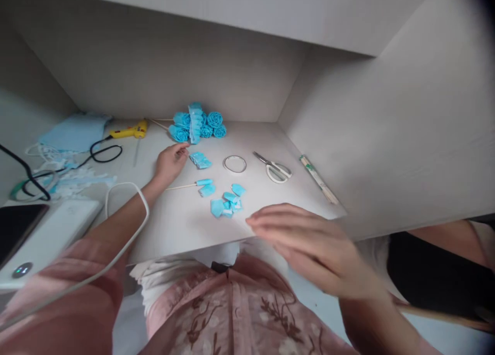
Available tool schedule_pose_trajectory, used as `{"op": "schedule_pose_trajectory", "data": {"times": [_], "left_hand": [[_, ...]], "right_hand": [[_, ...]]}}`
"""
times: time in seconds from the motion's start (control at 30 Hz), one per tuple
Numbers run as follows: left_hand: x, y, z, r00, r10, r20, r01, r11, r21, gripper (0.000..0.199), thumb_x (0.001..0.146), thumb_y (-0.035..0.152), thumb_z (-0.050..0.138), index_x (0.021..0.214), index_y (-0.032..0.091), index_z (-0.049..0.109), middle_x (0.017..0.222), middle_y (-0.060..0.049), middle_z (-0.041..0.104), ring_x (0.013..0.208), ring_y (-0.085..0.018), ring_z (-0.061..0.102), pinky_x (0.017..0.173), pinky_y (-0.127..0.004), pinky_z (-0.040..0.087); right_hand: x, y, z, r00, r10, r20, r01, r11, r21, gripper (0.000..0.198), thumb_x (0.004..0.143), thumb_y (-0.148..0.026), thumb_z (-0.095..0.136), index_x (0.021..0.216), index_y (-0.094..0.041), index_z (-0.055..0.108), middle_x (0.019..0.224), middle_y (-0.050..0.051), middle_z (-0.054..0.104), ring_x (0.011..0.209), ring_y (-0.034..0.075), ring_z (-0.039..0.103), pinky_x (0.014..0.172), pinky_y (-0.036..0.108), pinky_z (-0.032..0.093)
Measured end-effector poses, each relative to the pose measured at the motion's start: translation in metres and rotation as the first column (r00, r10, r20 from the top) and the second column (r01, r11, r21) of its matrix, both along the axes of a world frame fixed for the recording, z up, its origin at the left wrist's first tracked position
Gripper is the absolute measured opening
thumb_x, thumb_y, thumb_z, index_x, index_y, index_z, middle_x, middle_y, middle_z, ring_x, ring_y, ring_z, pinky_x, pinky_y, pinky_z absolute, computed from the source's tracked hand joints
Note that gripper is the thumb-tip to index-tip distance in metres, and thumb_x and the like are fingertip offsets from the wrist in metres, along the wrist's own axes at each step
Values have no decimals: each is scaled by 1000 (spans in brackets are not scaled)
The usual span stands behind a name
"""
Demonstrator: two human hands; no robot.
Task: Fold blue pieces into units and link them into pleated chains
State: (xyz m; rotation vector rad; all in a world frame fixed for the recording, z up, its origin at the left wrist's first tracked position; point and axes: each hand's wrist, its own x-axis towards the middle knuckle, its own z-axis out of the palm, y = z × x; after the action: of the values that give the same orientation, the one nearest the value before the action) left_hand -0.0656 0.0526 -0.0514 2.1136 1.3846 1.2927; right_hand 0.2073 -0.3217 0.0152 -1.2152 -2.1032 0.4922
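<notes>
Right hand (309, 247) by pale desktop (174, 226), blue pieces (217, 207), grey walls (417, 123)

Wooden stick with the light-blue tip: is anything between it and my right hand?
Yes: a loose pile of thin, light-blue, petal-like pieces lies between your bare right hand and the light-blue-tipped wooden stick.

Flowers (214, 119) and petals (217, 207) are bright blue; the glue gun (126, 133) is yellow, its cord (101, 140) black; the scissors (272, 164) are white-handled; the pink shirt (236, 308) bears brown sprigs (285, 321).
</notes>
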Motion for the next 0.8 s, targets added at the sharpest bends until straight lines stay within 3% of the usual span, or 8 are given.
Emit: {"op": "schedule_pose_trajectory", "data": {"times": [0.1, 0.17, 0.4, 0.57, 0.67, 0.8], "left_hand": [[1, -3, 6, 981, -72, -178, 98, 985, 144, 42, 85, 38, 56, 118, 15, 67, 118, -10, 68, 111, -25, 60, 101, -38, 44], [2, -7, 9, 948, -110, -299, 169, 969, 181, 44, 85, 42, 58, 120, 17, 66, 127, -11, 64, 123, -26, 54, 107, -41, 38], [17, -12, 30, 749, -242, -617, 368, 926, 83, 45, 83, 44, 60, 121, 21, 65, 139, -11, 56, 134, -30, 44, 115, -50, 24], [40, 4, 42, 544, -361, -758, 515, 856, -39, 33, 85, 42, 55, 108, 21, 67, 127, -12, 62, 127, -28, 51, 115, -52, 21], [43, 12, 37, 529, -336, -779, 482, 875, -49, 27, 86, 37, 51, 100, 20, 67, 114, -12, 66, 112, -27, 59, 112, -52, 26], [16, 22, 26, 617, -171, -768, 284, 959, 14, 27, 86, 32, 47, 96, 19, 68, 104, -15, 69, 105, -31, 61, 107, -55, 30]], "right_hand": [[15, 74, 15, 993, -79, -84, 76, 997, -33, 38, 93, -45, 52, 120, -25, 68, 109, 9, 73, 105, 21, 67, 91, 33, 54], [27, 97, 13, 984, -119, -130, 107, 989, -98, 34, 95, -40, 51, 120, -24, 68, 111, 9, 72, 106, 21, 67, 91, 32, 54], [66, 90, -21, 907, -308, -286, 221, 929, -298, 26, 95, -27, 54, 116, -30, 69, 108, 4, 74, 100, 15, 69, 88, 26, 53], [61, 123, -11, 907, -217, -360, 124, 956, -265, 25, 95, -25, 53, 113, -29, 70, 101, 3, 75, 93, 14, 70, 83, 25, 54], [57, 139, -4, 917, -127, -378, 51, 977, -206, 26, 95, -23, 52, 114, -27, 69, 98, 4, 75, 90, 14, 70, 80, 25, 53], [59, 144, -10, 906, -158, -392, 71, 971, -229, 26, 95, -24, 52, 114, -26, 70, 96, 5, 75, 88, 15, 70, 80, 27, 54]]}}
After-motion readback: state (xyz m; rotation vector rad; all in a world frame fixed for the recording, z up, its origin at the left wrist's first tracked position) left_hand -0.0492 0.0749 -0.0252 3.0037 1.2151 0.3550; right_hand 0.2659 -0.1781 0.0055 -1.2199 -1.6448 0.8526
